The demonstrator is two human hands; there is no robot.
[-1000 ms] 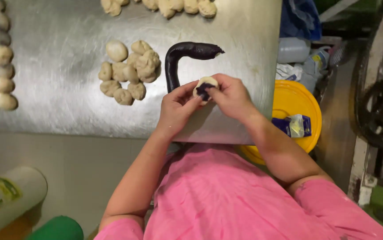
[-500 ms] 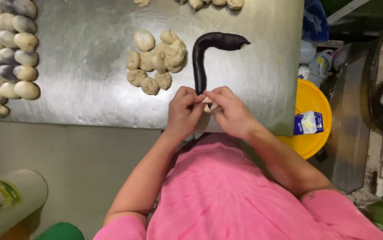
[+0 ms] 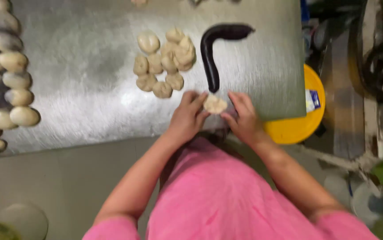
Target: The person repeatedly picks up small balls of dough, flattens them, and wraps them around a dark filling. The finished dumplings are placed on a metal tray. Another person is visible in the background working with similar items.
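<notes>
Dough piece pinched at the counter edge

Both hands, left and right, hold one pale dough ball over the steel counter, just below the dark filling roll; so near the edge, a loosened pinch could drop it.

Room to move on the metal surface

A wide bare strip lies between the row of shaped dough balls at the left edge and the pile of dough lumps. The long dark roll stands just past the hands. Right of it the surface is bare up to its edge, where the yellow tub sits below.
</notes>
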